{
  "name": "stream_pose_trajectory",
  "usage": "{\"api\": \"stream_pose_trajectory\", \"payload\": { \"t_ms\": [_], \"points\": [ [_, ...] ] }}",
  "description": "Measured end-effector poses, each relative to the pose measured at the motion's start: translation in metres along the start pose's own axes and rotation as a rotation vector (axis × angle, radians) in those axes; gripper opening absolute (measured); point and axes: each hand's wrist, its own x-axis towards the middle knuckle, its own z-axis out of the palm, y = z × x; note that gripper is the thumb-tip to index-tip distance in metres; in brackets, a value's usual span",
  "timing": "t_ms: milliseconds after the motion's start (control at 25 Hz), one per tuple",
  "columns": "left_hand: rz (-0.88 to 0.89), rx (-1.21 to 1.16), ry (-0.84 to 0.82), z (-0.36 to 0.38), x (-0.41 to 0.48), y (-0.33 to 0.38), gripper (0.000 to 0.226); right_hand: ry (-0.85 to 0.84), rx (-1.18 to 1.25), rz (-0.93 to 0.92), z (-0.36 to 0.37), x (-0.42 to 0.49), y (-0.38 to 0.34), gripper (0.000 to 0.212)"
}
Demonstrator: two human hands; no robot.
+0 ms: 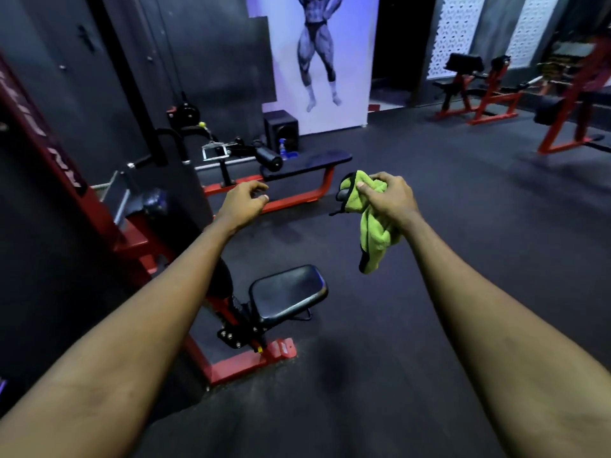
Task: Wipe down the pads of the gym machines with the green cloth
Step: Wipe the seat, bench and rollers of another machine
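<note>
The right hand [388, 200] grips the bunched green cloth [372, 226], which hangs below the fist. The left hand [244, 203] is loosely curled, holding nothing. The black seat pad [286, 292] lies below both hands, with dark open floor [413, 325] to its right.

two hands [243, 201] [390, 196], one green cloth [373, 233], one seat pad [286, 292], one bench [307, 161]

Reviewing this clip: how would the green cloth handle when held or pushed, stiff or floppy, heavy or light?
Probably floppy: the green cloth bunches in the right hand and its free end hangs down. Likely light, since one hand carries it. Its fluffy pile suggests it is easy to grip rather than slippery; whether it is damp cannot be told.
</note>
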Motion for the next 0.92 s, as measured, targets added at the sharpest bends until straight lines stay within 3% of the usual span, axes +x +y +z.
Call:
{"api": "stream_pose_trajectory", "payload": {
  "t_ms": [560, 920],
  "points": [
    [-0.367, 0.179, 0.252, -0.074, 0.067, -0.127, 0.03, -0.41, 0.056, -0.299, 0.2, 0.172, -0.075, 0.046],
    [-0.56, 0.383, 0.243, -0.108, 0.088, -0.217, 0.044, -0.604, 0.091, -0.443, 0.333, 0.209, -0.118, 0.042]
  ]
}}
